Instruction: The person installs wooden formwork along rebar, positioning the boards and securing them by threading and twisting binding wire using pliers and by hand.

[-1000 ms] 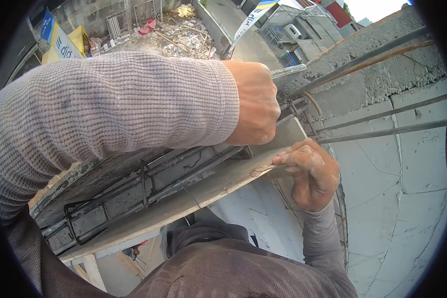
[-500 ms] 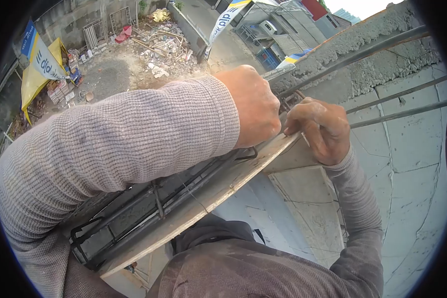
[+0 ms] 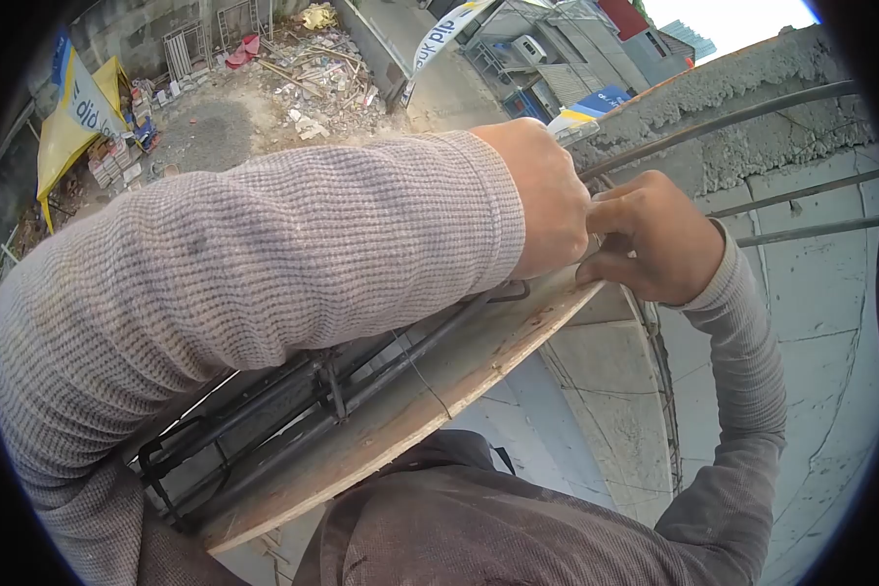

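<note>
My left hand (image 3: pixel 547 200) is closed in a fist at the upper end of a wooden board (image 3: pixel 439 386). Its back faces me, so whatever its fingers grip is hidden. Facing it, my right hand (image 3: pixel 659 239) has thumb and forefinger bent together against the left hand, just over the board's edge; what they pinch cannot be made out. Under my left forearm, a cage of dark steel reinforcing bars (image 3: pixel 337 391) with bent stirrups lies along the board. A thin wire (image 3: pixel 422 373) curves across the board's face.
Long steel bars (image 3: pixel 801 207) run right from my hands past a grey block wall (image 3: pixel 816 293) topped with rough concrete (image 3: pixel 752 127). Far below are a rubble heap (image 3: pixel 332 83), a yellow tarp (image 3: pixel 63 156), printed banners (image 3: pixel 444 34) and a lane (image 3: pixel 400 29).
Both hands have shifted right in view. My right hand has turned, its back now more toward me, and its fingers have come up against my left hand. The camera view has tilted slightly.
</note>
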`<state>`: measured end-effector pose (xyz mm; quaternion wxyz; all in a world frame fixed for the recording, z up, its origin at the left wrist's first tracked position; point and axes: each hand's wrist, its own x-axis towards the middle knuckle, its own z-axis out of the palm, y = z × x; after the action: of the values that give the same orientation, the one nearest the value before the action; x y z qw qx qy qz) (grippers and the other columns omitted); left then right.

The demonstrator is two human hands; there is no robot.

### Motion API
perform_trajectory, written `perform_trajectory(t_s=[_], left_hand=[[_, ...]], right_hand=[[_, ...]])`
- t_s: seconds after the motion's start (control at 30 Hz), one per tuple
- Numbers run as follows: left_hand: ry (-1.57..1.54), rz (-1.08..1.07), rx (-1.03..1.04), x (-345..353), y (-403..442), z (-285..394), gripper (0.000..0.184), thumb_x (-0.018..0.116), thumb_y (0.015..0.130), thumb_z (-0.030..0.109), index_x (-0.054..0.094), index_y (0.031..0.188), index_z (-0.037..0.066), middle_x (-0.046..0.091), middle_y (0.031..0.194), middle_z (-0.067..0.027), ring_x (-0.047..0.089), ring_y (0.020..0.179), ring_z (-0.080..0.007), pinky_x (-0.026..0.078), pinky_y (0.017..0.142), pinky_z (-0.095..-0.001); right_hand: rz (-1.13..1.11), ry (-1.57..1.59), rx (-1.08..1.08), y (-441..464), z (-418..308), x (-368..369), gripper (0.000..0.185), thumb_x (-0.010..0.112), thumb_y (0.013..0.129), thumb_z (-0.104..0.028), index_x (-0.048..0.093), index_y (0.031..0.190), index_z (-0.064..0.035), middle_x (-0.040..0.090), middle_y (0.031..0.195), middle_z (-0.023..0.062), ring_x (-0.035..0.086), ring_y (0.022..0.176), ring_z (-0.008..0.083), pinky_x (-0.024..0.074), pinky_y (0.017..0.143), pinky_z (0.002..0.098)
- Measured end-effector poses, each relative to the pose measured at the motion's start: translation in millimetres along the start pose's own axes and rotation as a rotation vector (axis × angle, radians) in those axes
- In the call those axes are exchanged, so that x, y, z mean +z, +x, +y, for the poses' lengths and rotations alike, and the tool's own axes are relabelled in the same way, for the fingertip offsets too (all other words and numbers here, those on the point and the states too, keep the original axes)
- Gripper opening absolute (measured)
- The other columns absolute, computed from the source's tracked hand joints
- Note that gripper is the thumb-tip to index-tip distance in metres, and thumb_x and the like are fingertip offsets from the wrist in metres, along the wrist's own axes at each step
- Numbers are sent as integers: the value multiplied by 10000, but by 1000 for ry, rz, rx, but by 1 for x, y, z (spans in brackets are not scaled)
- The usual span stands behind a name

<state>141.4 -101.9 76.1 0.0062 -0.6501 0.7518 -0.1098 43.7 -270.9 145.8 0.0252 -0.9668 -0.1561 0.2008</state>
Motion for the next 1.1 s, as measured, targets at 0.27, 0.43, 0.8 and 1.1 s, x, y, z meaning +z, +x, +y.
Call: perform_trajectory(t_s=[0.27, 0.43, 0.8, 1.1], left_hand=[[14, 2, -24, 4, 0, 0, 119, 712, 911, 209, 802, 927, 132, 776, 915, -47, 760, 931, -211, 624, 780, -359], [-9, 7, -30, 8, 3, 0, 125, 718, 909, 223, 806, 920, 135, 776, 909, -40, 761, 917, -204, 622, 770, -354], [9, -5, -21, 1, 0, 0, 127, 727, 910, 237, 803, 910, 135, 774, 905, -49, 762, 906, -197, 623, 760, -359], [-3, 10, -12, 3, 0, -1, 118, 726, 894, 208, 783, 848, 115, 769, 857, -67, 769, 894, -219, 630, 757, -357]], right_hand=[[-70, -250, -226, 32, 32, 26, 478, 894, 701, -470, 767, 936, -73, 743, 851, 134, 732, 819, 334, 586, 765, 423], [-31, -222, -246, 27, 26, 34, 521, 910, 682, -473, 761, 988, -79, 745, 899, 126, 736, 836, 332, 601, 787, 407], [-42, -237, -152, 22, 35, 53, 605, 897, 683, -538, 746, 1129, -159, 744, 1149, 52, 720, 1049, 296, 563, 975, 430], [312, -157, -380, 18, 39, 67, 660, 956, 632, -422, 694, 1099, -36, 734, 925, 133, 753, 794, 301, 634, 728, 407]])
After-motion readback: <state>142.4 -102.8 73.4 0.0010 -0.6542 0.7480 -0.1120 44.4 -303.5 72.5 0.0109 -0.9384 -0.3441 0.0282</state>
